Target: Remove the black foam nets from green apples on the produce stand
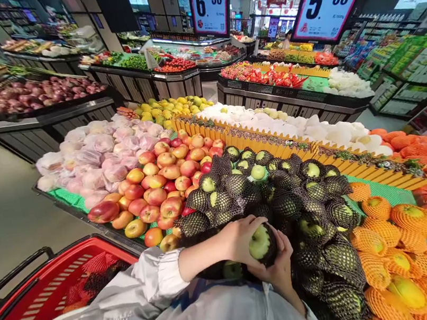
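Observation:
Both of my hands are closed around one green apple [258,243] in a black foam net sleeve, held close in front of my body. From the left, my left hand [241,238] wraps its fingers over the top of the apple. My right hand [280,265] grips it from the right and below. Beneath and beyond my hands lies a heap of green apples in black foam nets [295,201]. One bare green apple [257,172] shows among them.
Red-yellow apples [167,188] lie left of the netted heap, bagged fruit [95,151] beyond them. Orange-netted fruit [384,230] is on the right. A yellow picket divider [251,141] runs behind. At lower left stands a red shopping basket [54,274] with netted items inside. Price signs [210,0] hang above.

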`<state>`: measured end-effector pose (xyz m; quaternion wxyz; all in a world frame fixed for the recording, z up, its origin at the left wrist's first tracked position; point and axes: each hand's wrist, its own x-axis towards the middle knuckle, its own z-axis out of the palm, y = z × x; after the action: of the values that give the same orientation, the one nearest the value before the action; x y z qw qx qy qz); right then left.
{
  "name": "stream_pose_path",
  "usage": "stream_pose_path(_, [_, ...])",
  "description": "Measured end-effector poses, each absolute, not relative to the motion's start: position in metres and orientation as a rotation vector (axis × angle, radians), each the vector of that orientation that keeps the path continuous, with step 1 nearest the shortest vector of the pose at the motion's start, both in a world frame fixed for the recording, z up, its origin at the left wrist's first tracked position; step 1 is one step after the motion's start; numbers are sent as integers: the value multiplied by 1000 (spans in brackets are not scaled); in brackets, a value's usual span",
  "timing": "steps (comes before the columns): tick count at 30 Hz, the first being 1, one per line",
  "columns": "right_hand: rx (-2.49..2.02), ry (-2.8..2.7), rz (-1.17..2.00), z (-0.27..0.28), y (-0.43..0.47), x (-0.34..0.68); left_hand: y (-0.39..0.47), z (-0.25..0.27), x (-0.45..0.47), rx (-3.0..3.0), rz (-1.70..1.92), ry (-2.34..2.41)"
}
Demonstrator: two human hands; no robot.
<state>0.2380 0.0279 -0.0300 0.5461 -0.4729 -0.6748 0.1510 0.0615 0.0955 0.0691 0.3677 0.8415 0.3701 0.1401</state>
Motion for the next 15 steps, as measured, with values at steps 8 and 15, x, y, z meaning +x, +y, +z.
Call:
stream_pose_path(8, [-1045,-1473,238,-50,40,230,198,100,72,2277,645,1140])
stream_pose_path(15, [-1117,-1588,365,-90,45,228,322,81,89,2697,251,1183])
